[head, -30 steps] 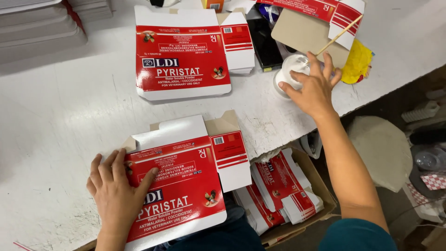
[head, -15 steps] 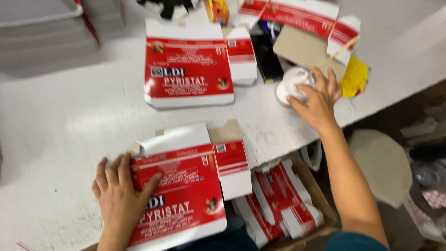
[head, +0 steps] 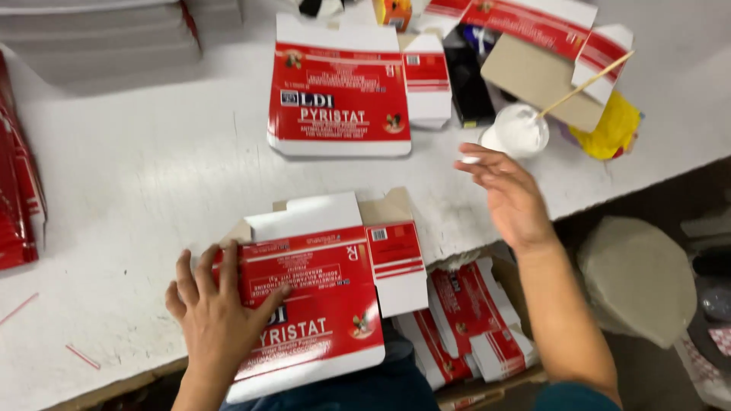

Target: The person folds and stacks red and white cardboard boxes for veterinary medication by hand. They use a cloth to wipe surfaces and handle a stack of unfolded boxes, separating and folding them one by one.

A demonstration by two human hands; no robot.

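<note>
- Stack of flat red cartons (head: 19,190) lay at the far left edge of the white worktable (head: 137,175), well apart from either hand
- Left hand (head: 217,312) pressed flat, fingers spread and open, on the left part of the near flattened red-and-white cardboard carton (head: 324,293), gripping nothing
- That near carton rested at the table's front edge, white flaps unfolded toward the back, lower end overhanging the edge
- Second flattened red-and-white carton (head: 343,99) lay further back, printed face up, untouched
- Box of folded red-and-white cartons (head: 464,327) sat below the table edge, between the two arms
- Right hand (head: 510,194) hovered open above the table, fingers loosely extended, a white dab on one fingertip (head: 470,160), holding nothing
- Small white pot of paste (head: 520,129) stood just beyond that hand, a thin wooden stick (head: 582,85) leaning out of it
- Brown cardboard sheet (head: 533,76) and a yellow cloth (head: 613,129) lay behind and to the right of the pot
</note>
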